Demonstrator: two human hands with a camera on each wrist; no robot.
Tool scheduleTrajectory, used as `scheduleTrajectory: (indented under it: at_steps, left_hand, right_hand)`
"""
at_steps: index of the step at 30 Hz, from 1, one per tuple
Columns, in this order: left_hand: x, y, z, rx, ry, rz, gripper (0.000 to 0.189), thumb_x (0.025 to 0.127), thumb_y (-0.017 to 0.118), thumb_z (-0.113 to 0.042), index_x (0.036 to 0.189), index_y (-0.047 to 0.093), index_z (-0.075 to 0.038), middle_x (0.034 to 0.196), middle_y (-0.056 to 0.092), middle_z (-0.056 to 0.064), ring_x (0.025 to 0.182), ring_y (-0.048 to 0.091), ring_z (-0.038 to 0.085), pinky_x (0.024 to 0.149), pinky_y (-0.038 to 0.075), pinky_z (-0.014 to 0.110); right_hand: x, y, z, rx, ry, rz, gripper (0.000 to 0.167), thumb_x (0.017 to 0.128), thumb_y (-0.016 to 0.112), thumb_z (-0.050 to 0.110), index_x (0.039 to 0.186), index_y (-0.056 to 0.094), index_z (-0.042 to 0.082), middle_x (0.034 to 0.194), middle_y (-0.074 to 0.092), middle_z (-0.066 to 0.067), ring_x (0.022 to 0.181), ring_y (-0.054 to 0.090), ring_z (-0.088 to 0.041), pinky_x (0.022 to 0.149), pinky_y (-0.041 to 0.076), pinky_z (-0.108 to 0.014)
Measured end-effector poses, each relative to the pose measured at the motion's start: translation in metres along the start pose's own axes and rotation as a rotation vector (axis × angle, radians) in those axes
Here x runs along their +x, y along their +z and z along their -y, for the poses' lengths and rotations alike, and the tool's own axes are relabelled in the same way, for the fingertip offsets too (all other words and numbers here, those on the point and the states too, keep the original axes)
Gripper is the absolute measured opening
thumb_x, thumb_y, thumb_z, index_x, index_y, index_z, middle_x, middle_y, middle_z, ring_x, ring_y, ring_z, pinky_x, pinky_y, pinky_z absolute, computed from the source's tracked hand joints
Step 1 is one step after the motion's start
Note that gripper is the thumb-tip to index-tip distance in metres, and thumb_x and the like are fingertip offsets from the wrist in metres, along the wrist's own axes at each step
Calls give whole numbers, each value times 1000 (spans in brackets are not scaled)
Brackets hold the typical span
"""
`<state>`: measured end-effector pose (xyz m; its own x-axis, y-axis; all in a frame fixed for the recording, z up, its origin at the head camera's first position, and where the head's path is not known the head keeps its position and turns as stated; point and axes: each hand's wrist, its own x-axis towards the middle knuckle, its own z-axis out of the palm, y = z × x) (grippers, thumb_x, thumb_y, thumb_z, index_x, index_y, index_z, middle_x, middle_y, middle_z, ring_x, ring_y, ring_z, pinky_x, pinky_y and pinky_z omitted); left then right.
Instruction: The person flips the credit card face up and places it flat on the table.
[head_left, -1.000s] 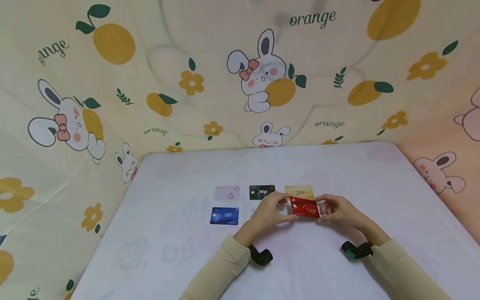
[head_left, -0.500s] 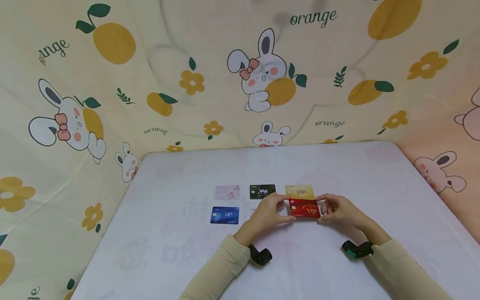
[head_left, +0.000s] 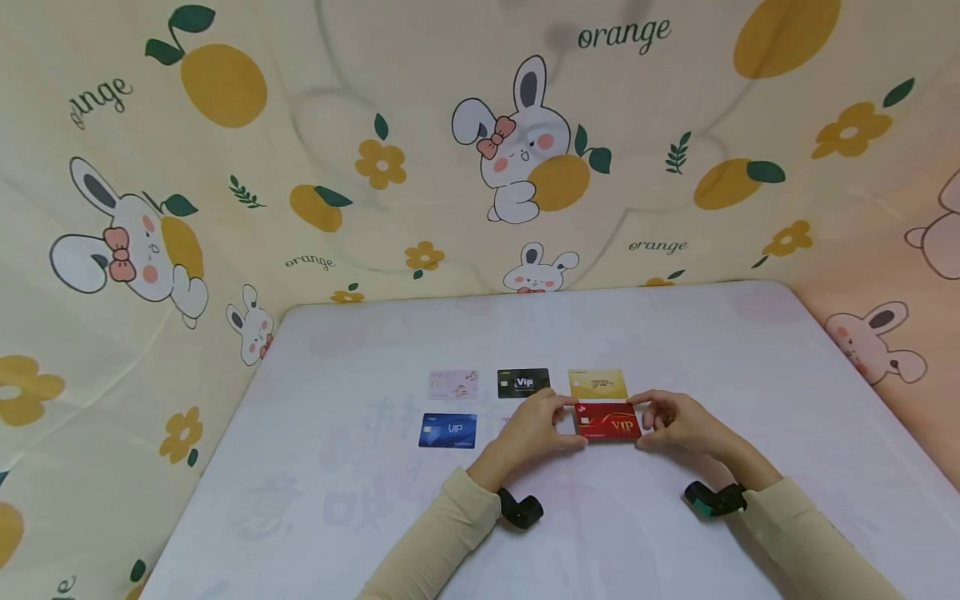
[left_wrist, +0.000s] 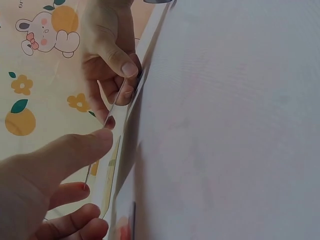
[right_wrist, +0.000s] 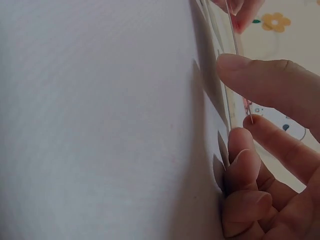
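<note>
Both hands hold a red VIP card (head_left: 607,421) by its short ends. My left hand (head_left: 531,429) pinches its left corners between thumb and index finger, while my right hand (head_left: 684,427) does the same at the right. Both wrist views show the card edge-on as a thin line, raised off the table with shadow beneath. Just beyond it lies a gold card (head_left: 597,383). A black VIP card (head_left: 522,382) is left of the gold one, partly behind the left fingers. A pale card (head_left: 506,419) is mostly hidden by the left hand.
A blue VIP card (head_left: 447,431) and a pale pink card (head_left: 453,384) lie flat on the left. The white-covered table (head_left: 337,500) reaches back to a patterned cloth wall (head_left: 420,75). Each wrist wears a black camera (head_left: 521,509).
The red card has shifted slightly toward me and straightened, so it overlaps the gold card less. Both hands keep their hold on its ends.
</note>
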<state>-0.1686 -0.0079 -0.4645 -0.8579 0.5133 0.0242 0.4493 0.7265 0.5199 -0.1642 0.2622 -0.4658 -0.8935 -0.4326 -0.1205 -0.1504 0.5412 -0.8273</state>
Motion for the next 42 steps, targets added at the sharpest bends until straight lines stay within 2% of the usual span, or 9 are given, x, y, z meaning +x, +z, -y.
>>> scheduleTrajectory:
  at_steps: [6,12,21,33,42]
  left_hand:
    - [-1,0,0,-11,-5,5,60,76,80,-42,126,64,-13,90,57,0,75,43,3,63,35,13]
    - [-2,1,-1,21,-8,9,59,74,81,-42,124,65,-14,90,56,-1,75,44,4,64,37,14]
    - [-3,2,-2,9,-72,33,60,73,82,-40,125,65,-14,101,58,1,82,47,6,73,42,16]
    - [4,3,-2,-57,-101,50,58,71,85,-37,122,68,-14,92,56,2,77,43,7,67,36,14]
    - [6,4,-2,-40,-103,53,59,71,84,-38,123,67,-15,94,57,2,78,44,6,68,36,14]
  right_hand:
    - [0,1,0,-3,12,13,57,76,79,10,124,54,-6,81,54,-6,62,42,-2,56,38,-19]
    - [1,5,2,-20,42,5,55,76,78,9,123,54,-7,81,54,-7,62,42,-2,56,38,-18]
    - [5,8,4,-51,81,10,57,74,81,11,122,55,-6,79,53,-7,63,43,-4,57,39,-18]
    - [6,5,2,-13,95,23,59,74,81,12,123,53,-4,80,52,-7,63,44,-7,57,40,-18]
    - [5,6,2,-13,80,-3,54,75,80,12,121,55,-4,80,52,-8,65,42,-7,58,38,-19]
